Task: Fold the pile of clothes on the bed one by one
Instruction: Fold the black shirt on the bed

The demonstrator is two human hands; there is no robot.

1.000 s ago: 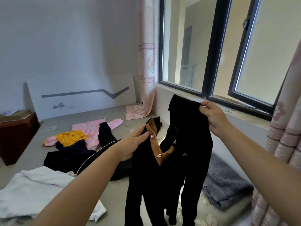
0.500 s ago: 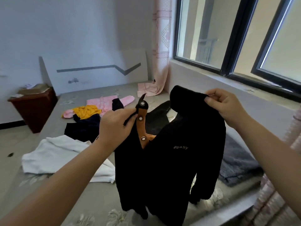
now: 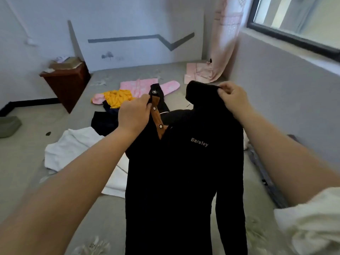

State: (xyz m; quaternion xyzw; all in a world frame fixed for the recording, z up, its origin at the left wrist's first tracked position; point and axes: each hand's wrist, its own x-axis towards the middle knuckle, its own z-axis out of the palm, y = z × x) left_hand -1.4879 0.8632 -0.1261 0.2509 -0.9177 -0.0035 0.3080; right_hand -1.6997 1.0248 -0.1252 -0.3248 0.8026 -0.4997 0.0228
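Observation:
A black jacket (image 3: pixel 184 172) with a tan snap-button placket and a small chest logo hangs in the air above the grey bed (image 3: pixel 27 162). My left hand (image 3: pixel 134 115) grips its collar edge beside the tan placket. My right hand (image 3: pixel 233 98) pinches the other shoulder at the top. The jacket's body and one sleeve hang straight down in front of me. On the bed behind lie a white garment (image 3: pixel 73 150), a dark garment (image 3: pixel 104 122), a yellow garment (image 3: pixel 117 98) and a pink garment (image 3: pixel 139 85).
A dark wooden cabinet (image 3: pixel 66 83) with a box on top stands left of the bed. A pink folded cloth (image 3: pixel 196 74) lies by the curtain (image 3: pixel 222 43). A grey wall and window sill run along the right. A dark grey item (image 3: pixel 265 175) lies at the bed's right edge.
The view has tilted down and left, away from the window. Both hands have spread the jacket so its front with the logo faces me and it hangs flatter.

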